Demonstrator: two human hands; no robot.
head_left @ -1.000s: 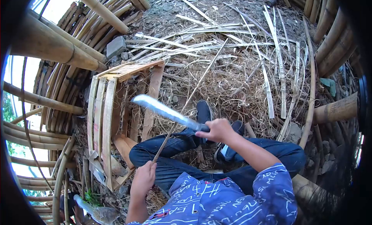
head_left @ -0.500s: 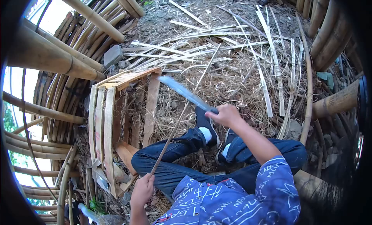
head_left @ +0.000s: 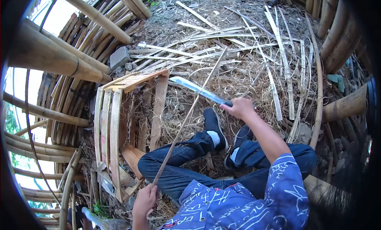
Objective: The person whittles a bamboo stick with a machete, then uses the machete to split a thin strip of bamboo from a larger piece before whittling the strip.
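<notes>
My left hand point(head_left: 146, 199), at the bottom left, is closed around the lower end of a long thin bamboo strip point(head_left: 175, 140). The strip slants up and to the right across my thigh, with its far end over the shavings. My right hand point(head_left: 241, 108) grips the dark handle of a machete point(head_left: 212, 96), in front of my shoes. Its long blade points left and overlaps the strip in this view, the tip close to the corner of a wooden crate point(head_left: 106, 127).
Pale split bamboo strips point(head_left: 278, 71) and curly shavings point(head_left: 238, 85) cover the ground ahead. Stacked bamboo poles point(head_left: 95, 18) stand along the left, with more poles point(head_left: 343, 101) at the right. A grey block point(head_left: 119, 57) lies behind the crate.
My right hand and the machete have moved a little forward and right, and the blade lies slightly flatter. My left hand keeps its hold on the strip. The whole view has shifted slightly.
</notes>
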